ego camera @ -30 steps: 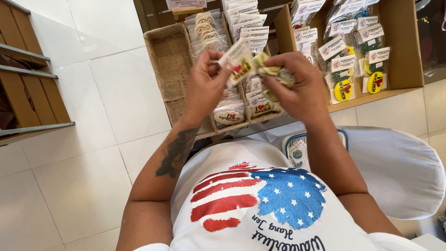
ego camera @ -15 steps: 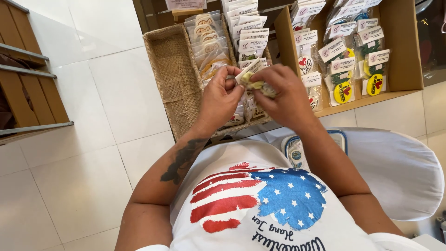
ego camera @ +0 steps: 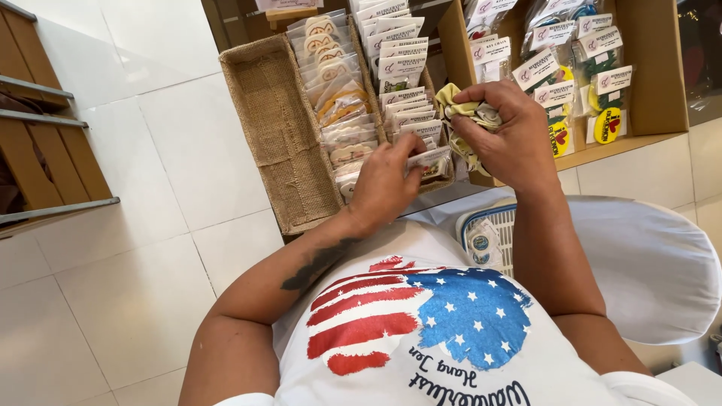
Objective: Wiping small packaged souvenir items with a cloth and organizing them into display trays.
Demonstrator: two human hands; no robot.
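My left hand (ego camera: 387, 180) pinches a clear packet (ego camera: 430, 159) at the front of the burlap basket (ego camera: 278, 128), among the packet rows. My right hand (ego camera: 511, 131) grips a yellow-green bundle (ego camera: 460, 105) just above.

Bright, even daylight fills the view. The white floor tiles (ego camera: 150, 150) carry a soft sheen and are nearly washed out at the upper left. Shadows are faint and soft-edged under the burlap basket (ego camera: 278, 135). Focus is crisp throughout; straight lines bow slightly towards the edges, a wide-angle effect.
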